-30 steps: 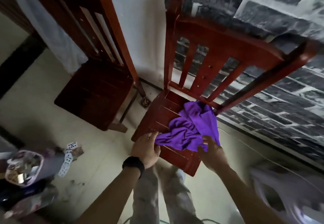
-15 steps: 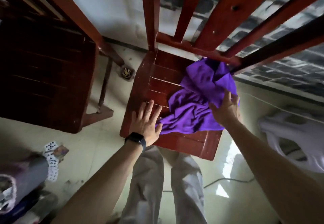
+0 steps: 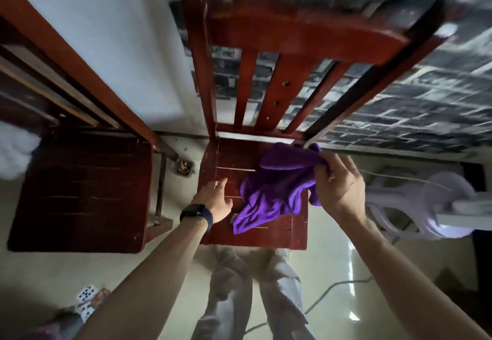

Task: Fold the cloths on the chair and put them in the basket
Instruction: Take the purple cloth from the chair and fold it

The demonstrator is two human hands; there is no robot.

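Observation:
A crumpled purple cloth lies on the right half of a red wooden chair seat. My right hand grips the cloth's right upper edge and lifts that part off the seat; the lower end still droops onto the slats. My left hand, with a dark watch on its wrist, hovers over the left of the seat with fingers spread, just left of the cloth and holding nothing. No basket is clearly in view.
A second dark wooden chair stands to the left. A pale plastic object sits on the floor at the right. Playing cards lie at the lower left, a small dish between the chairs, a cable by my legs.
My right hand has closed on the cloth's right edge and raised it. My left hand has slid slightly left off the cloth. The view has tilted up along the chair back.

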